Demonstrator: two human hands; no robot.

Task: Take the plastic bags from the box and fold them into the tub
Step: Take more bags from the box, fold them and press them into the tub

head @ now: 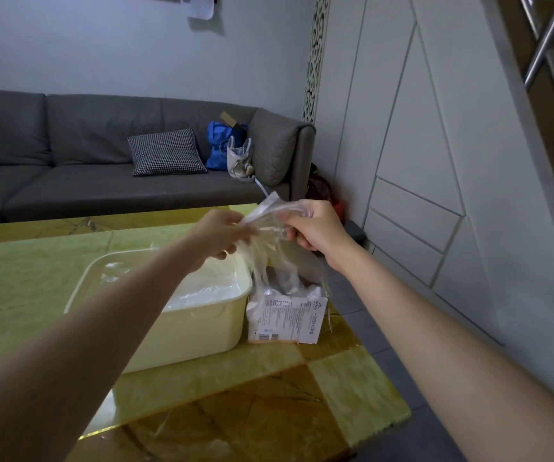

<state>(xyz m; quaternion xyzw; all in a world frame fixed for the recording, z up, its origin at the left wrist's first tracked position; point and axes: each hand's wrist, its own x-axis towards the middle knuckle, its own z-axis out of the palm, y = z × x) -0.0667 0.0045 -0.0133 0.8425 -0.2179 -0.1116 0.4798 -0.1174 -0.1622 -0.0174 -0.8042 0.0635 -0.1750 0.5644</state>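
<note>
You hold a thin clear plastic bag [265, 228] up between both hands, above the small white printed cardboard box [285, 315] from which more film spills. Your left hand [217, 236] pinches its left edge with curled fingers; your right hand [315, 225] is clenched around the top edge. I judge the bag very light, limp and slippery (it will cling and slide), so take it at the corners. The cream rectangular plastic tub [199, 331], at 9 o'clock of the box and just beside it, already contains clear film. Both stand on a glossy yellow-green marble bench [35, 281]; at 12 o'clock is a grey sofa [102, 161].
</note>
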